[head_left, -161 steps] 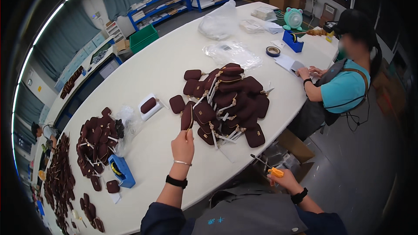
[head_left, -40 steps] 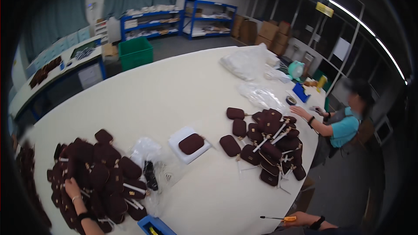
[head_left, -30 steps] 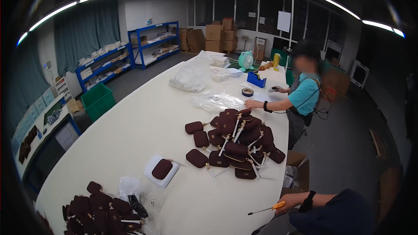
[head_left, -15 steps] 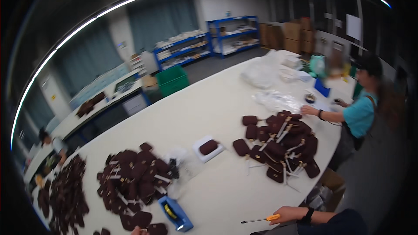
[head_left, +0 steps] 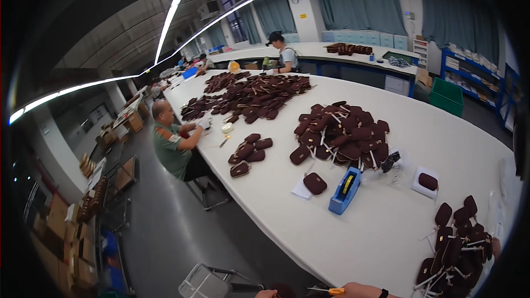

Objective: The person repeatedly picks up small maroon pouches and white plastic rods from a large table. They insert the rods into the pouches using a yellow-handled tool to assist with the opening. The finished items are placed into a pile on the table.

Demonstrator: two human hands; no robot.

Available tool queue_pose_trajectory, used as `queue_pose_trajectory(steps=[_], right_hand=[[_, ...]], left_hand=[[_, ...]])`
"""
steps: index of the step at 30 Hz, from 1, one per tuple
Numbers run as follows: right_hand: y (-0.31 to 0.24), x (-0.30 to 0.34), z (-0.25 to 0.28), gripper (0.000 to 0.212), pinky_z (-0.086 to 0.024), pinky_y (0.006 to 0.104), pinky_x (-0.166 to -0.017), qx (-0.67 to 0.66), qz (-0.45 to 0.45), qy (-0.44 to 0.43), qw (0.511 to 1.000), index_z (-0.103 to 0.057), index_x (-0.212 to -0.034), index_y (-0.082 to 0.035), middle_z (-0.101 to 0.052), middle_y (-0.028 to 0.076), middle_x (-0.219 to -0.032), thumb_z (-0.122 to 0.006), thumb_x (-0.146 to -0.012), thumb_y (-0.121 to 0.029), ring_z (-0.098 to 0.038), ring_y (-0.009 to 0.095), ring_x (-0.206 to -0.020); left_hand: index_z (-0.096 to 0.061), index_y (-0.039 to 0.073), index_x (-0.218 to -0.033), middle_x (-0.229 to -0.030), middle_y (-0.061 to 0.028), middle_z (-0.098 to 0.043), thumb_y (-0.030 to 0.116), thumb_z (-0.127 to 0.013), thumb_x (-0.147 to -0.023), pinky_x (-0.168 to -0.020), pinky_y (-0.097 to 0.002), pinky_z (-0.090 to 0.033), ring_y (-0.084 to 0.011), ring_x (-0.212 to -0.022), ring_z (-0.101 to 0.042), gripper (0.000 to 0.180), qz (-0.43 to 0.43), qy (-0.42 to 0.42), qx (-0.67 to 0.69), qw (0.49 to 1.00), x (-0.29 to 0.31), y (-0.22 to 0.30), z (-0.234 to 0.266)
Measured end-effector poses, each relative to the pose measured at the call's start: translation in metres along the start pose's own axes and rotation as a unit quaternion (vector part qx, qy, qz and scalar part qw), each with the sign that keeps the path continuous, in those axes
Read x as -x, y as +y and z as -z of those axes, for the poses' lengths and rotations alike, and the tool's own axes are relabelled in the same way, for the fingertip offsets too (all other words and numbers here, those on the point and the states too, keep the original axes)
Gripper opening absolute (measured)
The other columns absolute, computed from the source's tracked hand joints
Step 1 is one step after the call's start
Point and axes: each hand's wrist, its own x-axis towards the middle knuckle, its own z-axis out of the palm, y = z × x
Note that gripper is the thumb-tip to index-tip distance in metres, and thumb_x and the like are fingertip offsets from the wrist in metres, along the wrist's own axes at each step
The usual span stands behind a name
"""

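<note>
At the lower edge, my right hand [head_left: 358, 290] is closed round a screwdriver with an orange handle [head_left: 335, 291], its thin shaft pointing left. Only a little of my left hand [head_left: 267, 293] shows, beside that tip, and it appears to grip a dark brown pouch [head_left: 284, 290] that is cut off by the picture's edge. On the table in front of me, one brown zip pouch [head_left: 315, 183] lies partly over a white paper [head_left: 300, 190]. Right of it stands a blue tape dispenser [head_left: 344, 190]. Behind them is a large heap of brown pouches [head_left: 345, 135] with white strips.
The long white table [head_left: 265, 209] also bears a small pouch group [head_left: 250, 153], a far heap [head_left: 262, 94] and a right-hand heap [head_left: 455, 248]. A pouch rests on a white pad [head_left: 425, 182]. A seated person [head_left: 172, 140] works at left. A stool [head_left: 205, 282] stands near me.
The view has swung left, bringing the aisle and a seated person into sight. My left hand and a pouch now show below the table's edge. My right hand still holds the screwdriver.
</note>
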Motion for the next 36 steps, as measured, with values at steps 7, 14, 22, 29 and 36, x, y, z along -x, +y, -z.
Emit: queue_pose_trajectory(steps=[7,14,22,29,36], right_hand=[[0.027,0.012,-0.034,0.042,-0.045,0.0459,-0.056,0.152,0.106,0.01,0.983,-0.065,-0.08,0.003,-0.06,0.026,-0.065,-0.063,-0.078,-0.039,-0.061,0.036,-0.06],[0.043,-0.019,-0.029,0.061,-0.046,0.0337,-0.053,0.263,-0.146,-0.155,0.941,-0.065,-0.076,0.003,-0.059,0.01,-0.059,-0.056,-0.082,-0.057,-0.06,0.023,-0.055],[0.073,0.017,-0.015,0.062,-0.042,0.0345,-0.048,0.248,-0.175,-0.108,0.947,-0.063,-0.068,0.003,-0.055,0.011,-0.051,-0.059,-0.077,-0.059,-0.058,0.024,-0.051],[0.085,0.13,0.0,0.035,-0.036,0.0216,-0.042,-0.127,-0.167,0.17,0.963,-0.068,-0.087,-0.006,-0.063,0.002,-0.055,-0.067,-0.081,-0.04,-0.054,0.008,-0.044],[0.149,0.193,-0.061,0.034,-0.042,0.0204,-0.045,-0.296,-0.162,0.451,0.827,-0.063,-0.085,0.001,-0.061,0.002,-0.061,-0.067,-0.085,-0.033,-0.06,0.009,-0.052]], left_hand=[[-0.065,0.003,-0.074,-0.074,-0.0211,-0.064,0.029,-0.056,-0.083,-0.065,-0.0466,-0.048,-0.0378,-0.07,-0.062,0.029,-0.25,0.021,-0.502,0.828,0.015,-0.125,-0.026],[-0.067,0.004,-0.075,-0.076,-0.0151,-0.066,0.026,-0.059,-0.077,-0.069,-0.0456,-0.049,-0.034,-0.074,-0.064,0.024,-0.28,-0.167,-0.707,0.628,0.075,-0.051,-0.041],[-0.062,0.007,-0.088,-0.082,-0.0076,-0.065,0.025,-0.057,-0.081,-0.07,-0.0389,-0.045,-0.025,-0.078,-0.063,0.019,-0.41,-0.218,-0.763,0.449,0.029,-0.03,-0.059],[-0.061,0.006,-0.094,-0.087,-0.0114,-0.067,0.024,-0.048,-0.092,-0.067,-0.0419,-0.05,-0.0293,-0.081,-0.066,0.023,-0.318,-0.296,-0.761,0.482,0.002,0.038,-0.09],[-0.06,0.003,-0.075,-0.068,-0.0184,-0.061,0.031,-0.049,-0.091,-0.062,-0.0477,-0.048,-0.0385,-0.068,-0.06,0.034,-0.365,-0.297,-0.649,0.598,-0.006,0.119,-0.202]])
